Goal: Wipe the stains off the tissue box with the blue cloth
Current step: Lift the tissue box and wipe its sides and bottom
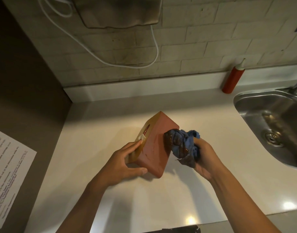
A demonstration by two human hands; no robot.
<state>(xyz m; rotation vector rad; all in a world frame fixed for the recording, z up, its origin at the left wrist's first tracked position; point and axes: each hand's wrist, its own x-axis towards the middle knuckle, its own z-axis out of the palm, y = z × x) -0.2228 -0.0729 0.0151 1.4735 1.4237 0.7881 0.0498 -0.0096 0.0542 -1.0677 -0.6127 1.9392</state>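
Cloth (183,145) is bunched in your right hand (203,158), the fingers curled round the blue fabric, which shows dark brown smears across its folds. You press its crumpled end against the right edge of the tissue box (157,145), near the far corner. Your left hand (126,163) grips the near end of the box, the thumb lying along the bottom edge and the fingers (136,145) wrapped over the slot side, touching a bit of white tissue (142,136) that sticks out. You hold the box tilted on its edge over the middle of the white table (97,148), its broad reddish face turned up toward you; a few small wet marks show on that face, and a red smear sits by the slot. A red squeeze bottle (232,78) stands at the back wall, near the steel sink (262,105) on the right. A printed sheet of paper (8,174) lies on the dark surface at far left, and a white cable (127,64) loops down the tiled wall.
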